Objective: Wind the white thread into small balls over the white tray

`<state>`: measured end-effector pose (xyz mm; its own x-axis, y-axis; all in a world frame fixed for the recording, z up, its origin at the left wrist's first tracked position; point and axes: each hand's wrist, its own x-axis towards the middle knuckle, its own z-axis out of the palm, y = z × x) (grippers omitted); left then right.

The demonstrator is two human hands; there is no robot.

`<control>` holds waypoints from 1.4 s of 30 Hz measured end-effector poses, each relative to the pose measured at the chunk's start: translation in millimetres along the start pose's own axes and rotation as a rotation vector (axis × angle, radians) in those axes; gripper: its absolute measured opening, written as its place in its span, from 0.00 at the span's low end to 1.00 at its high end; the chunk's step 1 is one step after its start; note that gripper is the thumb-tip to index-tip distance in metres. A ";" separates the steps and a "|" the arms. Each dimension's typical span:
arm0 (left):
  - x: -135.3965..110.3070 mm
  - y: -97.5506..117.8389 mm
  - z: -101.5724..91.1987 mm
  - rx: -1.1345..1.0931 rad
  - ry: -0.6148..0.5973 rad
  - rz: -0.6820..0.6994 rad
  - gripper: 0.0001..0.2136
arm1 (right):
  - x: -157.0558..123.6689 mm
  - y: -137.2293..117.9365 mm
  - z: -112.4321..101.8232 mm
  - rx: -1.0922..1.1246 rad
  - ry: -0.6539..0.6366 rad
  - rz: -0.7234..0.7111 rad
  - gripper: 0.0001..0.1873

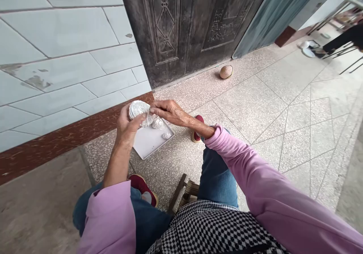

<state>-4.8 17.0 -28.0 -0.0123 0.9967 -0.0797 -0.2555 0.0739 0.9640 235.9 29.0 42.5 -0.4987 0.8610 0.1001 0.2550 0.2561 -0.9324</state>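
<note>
My left hand [127, 127] is closed round a rounded bundle wrapped in crumpled silvery-white foil [138, 108]. At the bundle's right edge, my right hand [170, 112] pinches the wrapping between thumb and fingers. Below both hands, a shallow white tray [147, 144] lies on the floor. In it sit a crumpled foil ball [157, 123] and a smaller foil scrap [166, 136]. What is inside the bundle is hidden.
A round tan object [226, 72] lies on the speckled floor by the dark carved door [195, 27]. A tiled wall [62, 30] rises at left. A small wooden stool [181, 193] is beneath me. Another person's leg [340, 40] shows at far right, near bowls [307, 52].
</note>
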 end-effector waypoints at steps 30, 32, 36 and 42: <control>-44.5 32.6 43.1 -0.163 -0.144 -0.110 0.38 | 25.9 22.3 5.6 0.300 0.186 0.246 0.32; -44.4 31.9 45.8 -0.169 -0.136 -0.117 0.40 | 28.1 25.5 9.1 0.333 0.204 0.259 0.34; -40.9 26.0 48.8 -0.150 -0.135 -0.092 0.44 | 31.6 29.5 14.0 0.355 0.244 0.271 0.34; -32.6 13.0 46.7 -0.155 -0.050 -0.042 0.43 | 37.1 34.0 19.6 0.306 0.228 0.340 0.31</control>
<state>37.4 -13.1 -1.0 0.0491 0.9935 -0.1030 -0.4012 0.1140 0.9089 209.8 61.1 7.7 -0.2275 0.9561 -0.1848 0.1002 -0.1658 -0.9811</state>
